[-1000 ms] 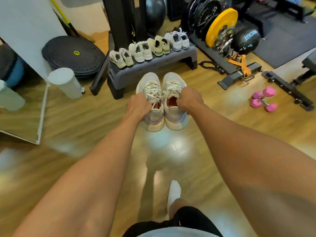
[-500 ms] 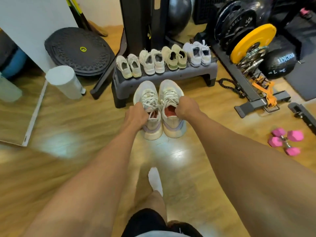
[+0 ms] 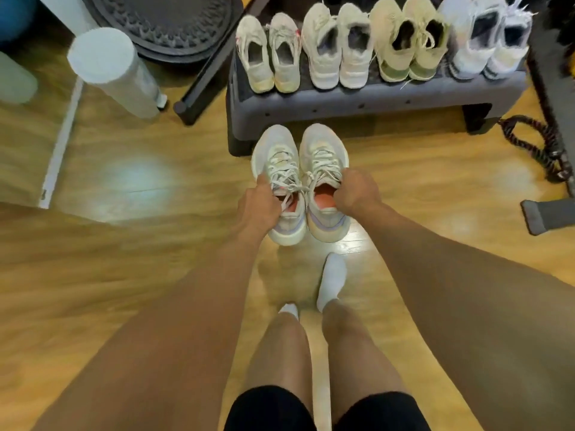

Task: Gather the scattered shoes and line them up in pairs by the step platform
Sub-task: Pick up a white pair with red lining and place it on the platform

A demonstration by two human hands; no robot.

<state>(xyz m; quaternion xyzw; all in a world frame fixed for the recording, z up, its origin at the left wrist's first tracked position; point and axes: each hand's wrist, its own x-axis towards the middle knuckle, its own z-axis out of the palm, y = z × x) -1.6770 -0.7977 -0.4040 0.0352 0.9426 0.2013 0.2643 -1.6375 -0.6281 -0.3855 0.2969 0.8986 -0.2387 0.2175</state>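
1. watching from my remote station, i see the person's left hand (image 3: 259,206) curled tight over the collar and laces of a pale grey-white lace-up trainer with an orange lining (image 3: 277,157).
2. the right hand (image 3: 354,194) is clenched the same way on the matching pale trainer (image 3: 323,150), gripping its tongue and collar.
3. the two trainers are side by side, touching along their inner edges, with toes pointing at the grey plastic step platform (image 3: 373,98). they are just in front of its left end, and their toes overlap the platform's front leg in my view. i cannot tell whether their soles touch the light wooden floor (image 3: 124,244).
4. four pairs stand in a row on top of the platform, heels toward me. from left to right they are a worn white pair with yellowed soles (image 3: 267,54), a cream pair (image 3: 337,48), a beige knit pair with green heels (image 3: 407,42) and a white pair with dark-striped soles (image 3: 485,35).
5. a white-socked foot (image 3: 331,281) is planted on the floor just behind the held trainers' heels.
6. a white foam cylinder (image 3: 112,70) lies tilted to the left of the platform, in front of a black ribbed round disc (image 3: 161,23). a black-and-red braided rope (image 3: 535,141) lies on the floor to the right.
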